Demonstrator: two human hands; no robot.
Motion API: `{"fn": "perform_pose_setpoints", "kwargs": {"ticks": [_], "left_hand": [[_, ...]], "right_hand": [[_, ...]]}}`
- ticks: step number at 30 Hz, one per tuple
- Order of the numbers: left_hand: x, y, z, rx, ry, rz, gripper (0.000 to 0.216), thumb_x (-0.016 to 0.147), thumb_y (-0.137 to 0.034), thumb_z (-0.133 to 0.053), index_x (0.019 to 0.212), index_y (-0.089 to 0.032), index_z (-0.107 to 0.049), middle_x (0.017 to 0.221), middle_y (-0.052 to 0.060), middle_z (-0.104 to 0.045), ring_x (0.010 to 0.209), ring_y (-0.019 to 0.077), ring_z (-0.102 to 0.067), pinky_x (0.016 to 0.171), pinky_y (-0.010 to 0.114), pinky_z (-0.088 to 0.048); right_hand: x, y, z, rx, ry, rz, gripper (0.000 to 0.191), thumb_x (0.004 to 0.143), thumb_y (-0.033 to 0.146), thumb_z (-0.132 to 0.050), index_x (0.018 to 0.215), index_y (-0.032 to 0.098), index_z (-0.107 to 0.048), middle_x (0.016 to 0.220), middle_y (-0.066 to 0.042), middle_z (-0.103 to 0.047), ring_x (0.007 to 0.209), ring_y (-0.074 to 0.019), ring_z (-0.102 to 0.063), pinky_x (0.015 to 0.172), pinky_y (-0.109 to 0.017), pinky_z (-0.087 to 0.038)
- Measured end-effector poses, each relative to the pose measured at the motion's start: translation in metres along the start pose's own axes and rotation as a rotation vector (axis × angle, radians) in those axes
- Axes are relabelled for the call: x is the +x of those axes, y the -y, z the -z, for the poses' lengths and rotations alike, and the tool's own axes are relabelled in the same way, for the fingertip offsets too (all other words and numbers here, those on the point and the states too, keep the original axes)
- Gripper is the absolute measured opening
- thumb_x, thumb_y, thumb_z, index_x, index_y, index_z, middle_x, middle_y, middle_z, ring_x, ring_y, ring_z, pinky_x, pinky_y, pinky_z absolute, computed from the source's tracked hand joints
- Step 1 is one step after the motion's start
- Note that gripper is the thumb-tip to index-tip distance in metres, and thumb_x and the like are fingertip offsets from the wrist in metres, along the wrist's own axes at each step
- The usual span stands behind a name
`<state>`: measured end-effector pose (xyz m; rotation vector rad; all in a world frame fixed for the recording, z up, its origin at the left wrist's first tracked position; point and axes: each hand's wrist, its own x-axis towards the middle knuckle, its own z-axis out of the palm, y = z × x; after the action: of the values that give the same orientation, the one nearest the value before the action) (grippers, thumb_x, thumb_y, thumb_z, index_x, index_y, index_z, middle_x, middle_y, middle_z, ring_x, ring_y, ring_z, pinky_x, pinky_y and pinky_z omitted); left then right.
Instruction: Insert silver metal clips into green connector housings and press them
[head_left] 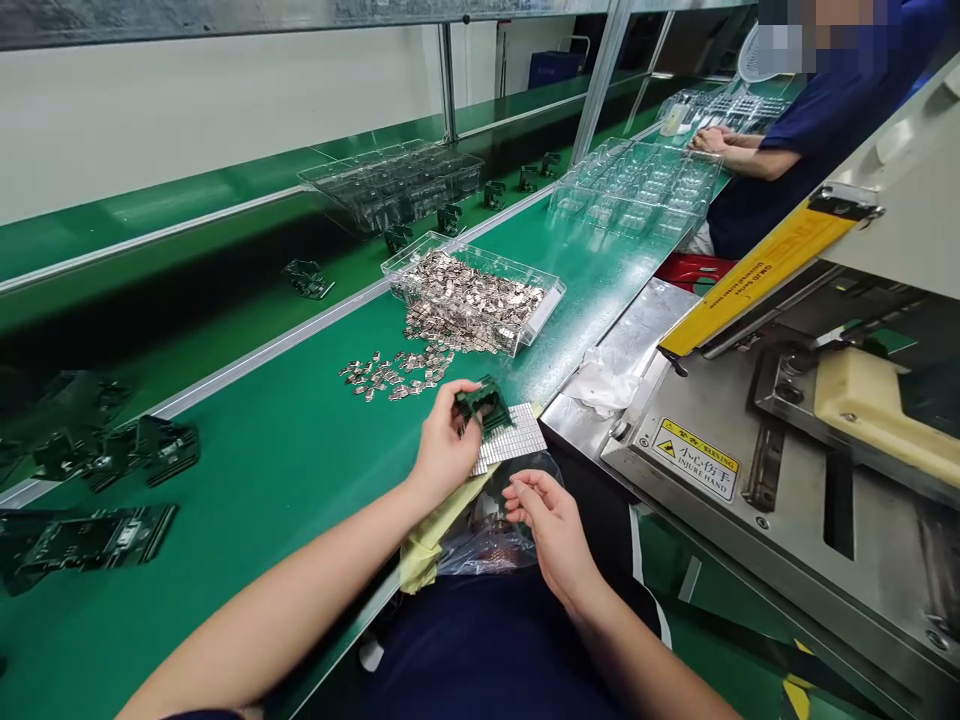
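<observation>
My left hand [444, 442] grips a small dark green plastic part [484, 404] just above a sheet of small silvery pieces [517, 440] at the near edge of the green bench [285, 450]. My right hand [546, 520] hovers below the sheet, over a clear plastic bag [487, 535] in my lap, with its fingertips pinched together; what they hold, if anything, is too small to make out. Loose metal clips [394, 372] lie scattered just beyond my left hand.
A clear box full of metal clips [472, 292] stands behind the loose ones. Dark plastic parts [112, 450] lie at left and ride the belt [307, 278]. Clear trays [637, 185] sit farther back. A press machine [810, 400] with a warning label stands at right. Another person's hands [712, 140] work at the far end.
</observation>
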<state>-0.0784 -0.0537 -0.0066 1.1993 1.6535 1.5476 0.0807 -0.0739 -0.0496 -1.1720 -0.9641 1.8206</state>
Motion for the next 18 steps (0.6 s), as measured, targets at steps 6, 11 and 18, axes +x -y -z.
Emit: {"fn": "perform_pose_setpoints", "kwargs": {"ticks": [6,11,18], "left_hand": [[-0.006,0.014,-0.025,-0.014,0.026,0.02,0.037,0.076,-0.01,-0.056,0.11,-0.023,-0.053,0.081,-0.002,-0.059,0.066,0.0108,-0.055,0.062,0.021,-0.042],[-0.023,0.01,-0.022,-0.19,-0.015,0.033,0.031,0.078,-0.016,-0.06,0.107,-0.022,-0.051,0.087,0.0,-0.059,0.074,0.0114,-0.057,0.067,0.021,-0.046],[-0.011,0.011,-0.034,-0.256,-0.123,0.037,0.03,0.08,-0.022,-0.063,0.108,-0.021,-0.051,0.086,0.0,-0.058,0.074,0.012,-0.057,0.068,0.023,-0.047]], "right_hand": [[0.012,0.005,-0.005,0.036,0.161,-0.152,0.04,0.066,0.048,-0.08,0.083,0.013,-0.071,0.075,-0.006,-0.068,0.068,-0.0153,-0.062,0.062,-0.026,-0.049],[0.025,0.009,-0.006,0.054,0.296,-0.248,0.038,0.066,0.048,-0.079,0.07,0.012,-0.068,0.065,-0.006,-0.066,0.057,-0.0129,-0.06,0.054,-0.024,-0.047],[0.03,0.006,-0.003,0.048,0.324,-0.269,0.034,0.066,0.045,-0.078,0.069,0.014,-0.066,0.063,-0.004,-0.066,0.055,-0.0124,-0.062,0.048,-0.02,-0.044]]}}
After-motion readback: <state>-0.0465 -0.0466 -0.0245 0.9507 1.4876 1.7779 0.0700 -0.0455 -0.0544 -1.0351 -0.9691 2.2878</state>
